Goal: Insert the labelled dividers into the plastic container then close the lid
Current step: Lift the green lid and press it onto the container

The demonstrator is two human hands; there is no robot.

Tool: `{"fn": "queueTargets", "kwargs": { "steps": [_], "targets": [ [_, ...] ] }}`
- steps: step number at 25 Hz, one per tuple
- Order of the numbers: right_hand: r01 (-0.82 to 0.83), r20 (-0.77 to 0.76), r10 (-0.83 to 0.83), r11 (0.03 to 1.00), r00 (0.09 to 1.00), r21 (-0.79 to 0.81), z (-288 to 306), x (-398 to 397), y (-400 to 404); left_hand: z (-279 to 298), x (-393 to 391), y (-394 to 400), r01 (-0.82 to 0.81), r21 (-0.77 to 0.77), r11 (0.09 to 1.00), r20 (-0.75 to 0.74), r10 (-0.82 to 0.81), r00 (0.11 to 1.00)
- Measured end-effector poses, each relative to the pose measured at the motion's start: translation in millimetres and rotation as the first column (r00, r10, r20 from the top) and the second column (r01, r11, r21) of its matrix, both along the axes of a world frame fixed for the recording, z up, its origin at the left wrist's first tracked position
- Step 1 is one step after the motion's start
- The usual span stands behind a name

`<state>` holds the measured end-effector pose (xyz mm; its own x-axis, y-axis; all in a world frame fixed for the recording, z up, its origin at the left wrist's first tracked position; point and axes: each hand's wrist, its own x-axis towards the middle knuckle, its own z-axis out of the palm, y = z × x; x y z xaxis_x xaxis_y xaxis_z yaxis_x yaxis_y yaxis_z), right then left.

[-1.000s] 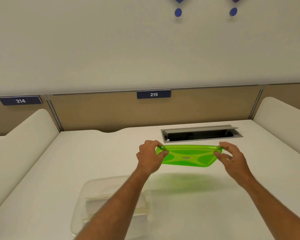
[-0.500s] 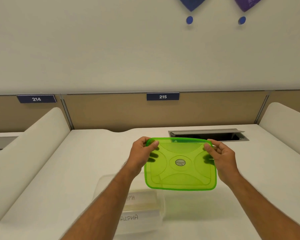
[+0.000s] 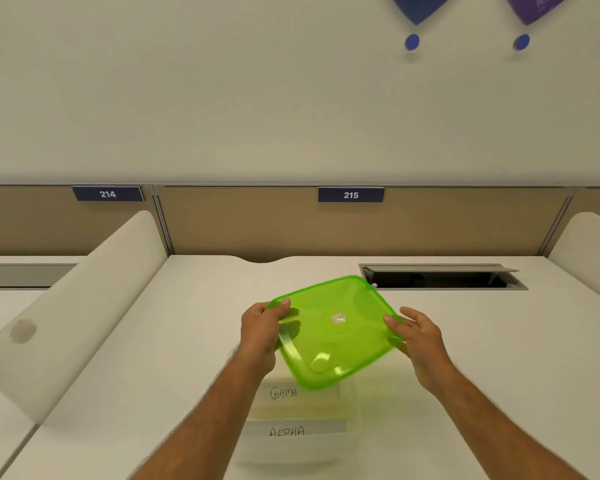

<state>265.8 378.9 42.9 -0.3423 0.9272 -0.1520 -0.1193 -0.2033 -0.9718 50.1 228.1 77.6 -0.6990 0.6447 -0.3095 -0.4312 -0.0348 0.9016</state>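
At the far left a white rounded partition (image 3: 73, 306) slopes up beside the bench (image 3: 174, 341), and above it on the tan back panel sits a dark plate reading 214 (image 3: 107, 194). Further along the panel a second plate reads 215 (image 3: 351, 195).

Moving in toward the middle, the left hand (image 3: 262, 332) has its grip on the left edge of the green lid (image 3: 336, 332), thumb on top near the corner and fingers curled under it. The lid is see-through, held in the air and tilted, with its far corner raised toward the back of the bench and its near corner dipping low. Below that near corner, close to the person, stands the clear plastic container (image 3: 352, 441) on the bench, its top uncovered. Two white dividers stand upright inside it, one behind the other: the far one is marked GAMA (image 3: 283, 393), the near one ALPHA (image 3: 287, 431). The lid's low corner overlaps the container's far end in this view, but I cannot tell whether they touch.

To the right, the right hand (image 3: 421, 336) takes the lid's right edge, thumb on top, the other fingers loosely spread beneath and behind it. Behind this hand a grey cable hatch (image 3: 440, 277) is set into the bench, its flap propped open over a dark recess.
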Motion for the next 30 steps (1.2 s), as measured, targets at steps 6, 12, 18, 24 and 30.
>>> {"fn": "queueTargets", "kwargs": {
  "steps": [6, 12, 18, 24, 30],
  "targets": [
    [-0.1, -0.169, 0.062, 0.968, 0.984, -0.23, -3.1, -33.8, -27.1, -3.2, 13.5, -6.9, 0.016, 0.164, 0.986, 0.313, -0.068, 0.947],
    [-0.256, -0.244, 0.199, 0.939, 0.949, -0.23, 2.2, -54.1, -52.3, -12.9, 31.0, -9.5, 0.04, 0.143, 0.989, 0.299, -0.082, 0.951],
    [-0.113, -0.221, 0.061, 0.966, 0.973, -0.231, 2.9, -53.9, -50.1, -14.6, 24.9, -26.3, 0.13, 0.175, 0.976, 0.247, -0.171, 0.954],
    [-0.115, -0.111, 0.094, 0.973, 0.989, -0.198, 0.7, -35.3, -31.9, -25.1, -26.9, -50.7, -0.011, 0.051, 0.999, 0.219, 0.0, 0.976],
    [-0.166, 0.008, 0.17, 0.97, 0.985, -0.179, -6.8, -39.3, -43.1, -29.7, -48.0, -70.1, -0.006, -0.267, 0.964, -0.234, -0.059, 0.97]
  ]
}}
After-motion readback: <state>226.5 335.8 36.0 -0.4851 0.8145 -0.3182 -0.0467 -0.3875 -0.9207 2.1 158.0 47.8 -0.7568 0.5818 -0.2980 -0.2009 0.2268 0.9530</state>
